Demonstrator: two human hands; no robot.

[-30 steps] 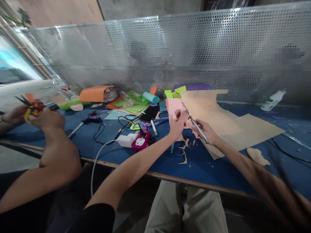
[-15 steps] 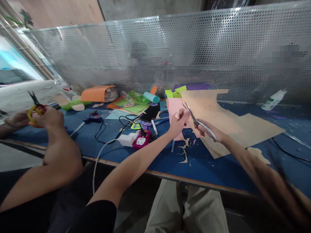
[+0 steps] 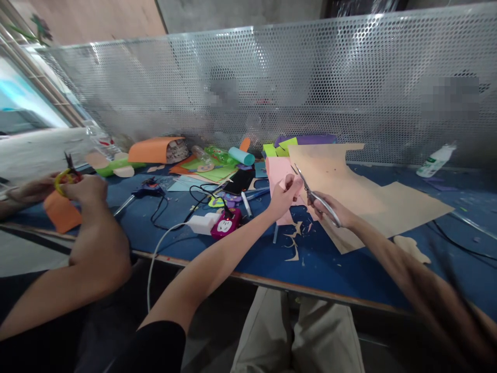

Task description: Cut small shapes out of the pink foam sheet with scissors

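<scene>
My left hand (image 3: 286,192) is closed on a pink sheet of foam paper (image 3: 277,173), holding it up over the blue table (image 3: 341,269). My right hand (image 3: 330,208) grips silver scissors (image 3: 310,192) whose blades point up and left at the pink sheet's edge, right beside my left fingers. Thin beige offcuts (image 3: 294,243) lie on the table just below my hands. A large beige sheet (image 3: 368,199) spreads out behind and to the right of the scissors.
A co-worker's hands (image 3: 83,187) at the left hold yellow-handled scissors (image 3: 64,175) and an orange piece (image 3: 62,212). A magenta power strip (image 3: 225,226) with white cable, a phone (image 3: 239,181), coloured foam sheets, a teal roll (image 3: 240,155) and a glue bottle (image 3: 435,160) lie before a perforated metal screen (image 3: 310,77).
My right hand turned the scissors slightly and brought them closer to the pink sheet. The co-worker's hands shifted, and an orange piece now hangs below them.
</scene>
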